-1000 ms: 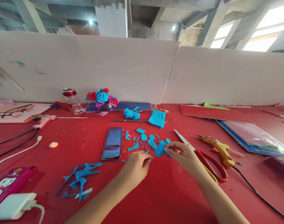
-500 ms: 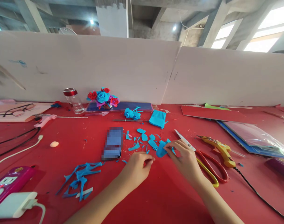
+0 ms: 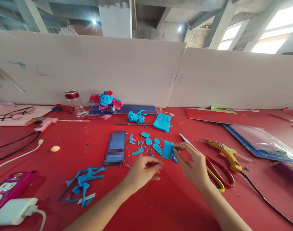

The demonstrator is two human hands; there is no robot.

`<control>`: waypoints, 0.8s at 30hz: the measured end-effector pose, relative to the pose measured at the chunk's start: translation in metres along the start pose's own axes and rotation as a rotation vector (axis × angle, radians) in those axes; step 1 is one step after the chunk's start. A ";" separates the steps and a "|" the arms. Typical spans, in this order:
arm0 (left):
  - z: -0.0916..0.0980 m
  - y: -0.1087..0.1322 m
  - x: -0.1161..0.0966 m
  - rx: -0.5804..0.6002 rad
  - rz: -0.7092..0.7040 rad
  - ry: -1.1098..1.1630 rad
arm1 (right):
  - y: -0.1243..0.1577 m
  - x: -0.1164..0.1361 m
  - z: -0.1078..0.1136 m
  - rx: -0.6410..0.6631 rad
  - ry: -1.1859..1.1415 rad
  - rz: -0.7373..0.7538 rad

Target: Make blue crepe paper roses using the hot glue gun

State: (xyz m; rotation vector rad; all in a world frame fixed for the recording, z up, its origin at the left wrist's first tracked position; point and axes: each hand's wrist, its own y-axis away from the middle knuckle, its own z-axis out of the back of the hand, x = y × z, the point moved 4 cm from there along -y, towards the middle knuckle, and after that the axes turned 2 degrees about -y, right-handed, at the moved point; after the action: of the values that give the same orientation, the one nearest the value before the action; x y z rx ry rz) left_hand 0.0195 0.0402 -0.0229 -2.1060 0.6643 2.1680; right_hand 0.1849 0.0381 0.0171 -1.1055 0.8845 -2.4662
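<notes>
My right hand (image 3: 193, 162) pinches a blue petal-shaped paper piece (image 3: 168, 150) between thumb and forefinger, raised over the red table. To its left, my left hand (image 3: 145, 170) hovers with loosely curled fingers, slightly apart, and no object visible in them. Below it a faint thin line shows; I cannot tell whether it is a thread. Several cut blue petals (image 3: 157, 148) and small scraps lie just beyond the hands. Scissors (image 3: 220, 170) with red and yellow handles rest beside my right hand, partly hidden by it.
A phone (image 3: 115, 147) and a pile of blue offcuts (image 3: 82, 186) lie left. A yellow glue gun (image 3: 224, 152) with a cord is at right. Behind are blue paper roses (image 3: 136, 117), a folded blue piece (image 3: 162, 122), a flower bouquet (image 3: 106, 100) and a glass bottle (image 3: 76, 104).
My right hand has turned the blue petal more upright and shifted slightly right. The fingers of my left hand have spread a little and moved slightly right.
</notes>
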 end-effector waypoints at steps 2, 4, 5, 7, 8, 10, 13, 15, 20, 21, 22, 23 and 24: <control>0.000 -0.001 0.001 -0.004 0.008 0.034 | 0.000 -0.001 -0.001 0.021 -0.021 -0.008; 0.000 -0.001 0.002 -0.005 0.019 0.078 | 0.001 -0.002 -0.001 0.036 -0.031 -0.009; 0.000 -0.001 0.002 -0.003 0.026 0.100 | 0.001 -0.003 -0.001 0.041 -0.036 -0.009; 0.000 0.000 0.001 -0.001 0.039 0.139 | 0.001 -0.004 -0.001 0.040 -0.043 -0.013; 0.001 0.001 0.001 0.001 0.045 0.155 | 0.001 -0.005 -0.001 0.039 -0.047 -0.015; 0.001 0.001 -0.001 0.001 0.056 0.172 | 0.000 -0.004 -0.001 0.030 -0.054 -0.010; 0.001 0.002 -0.002 0.005 0.075 0.173 | 0.000 -0.002 0.000 -0.009 -0.042 0.011; 0.001 0.002 -0.002 0.017 0.082 0.174 | 0.001 0.001 0.002 -0.050 -0.022 0.047; -0.001 0.003 -0.002 0.046 0.089 0.216 | 0.005 0.007 0.004 -0.136 0.037 0.155; -0.001 0.003 -0.002 0.043 0.091 0.230 | 0.005 0.006 0.004 -0.145 0.039 0.133; -0.001 0.003 -0.002 0.041 0.091 0.242 | 0.005 0.005 0.004 -0.152 0.036 0.099; -0.001 0.003 -0.002 0.042 0.091 0.254 | 0.005 0.004 0.004 -0.154 0.029 0.064; -0.001 0.003 -0.002 0.045 0.090 0.263 | 0.004 0.003 0.005 -0.153 0.019 0.034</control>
State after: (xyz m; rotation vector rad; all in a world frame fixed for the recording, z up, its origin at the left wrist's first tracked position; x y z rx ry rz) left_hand 0.0195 0.0377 -0.0199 -2.4047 0.8334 1.9130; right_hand 0.1866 0.0317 0.0181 -1.1075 1.1037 -2.4190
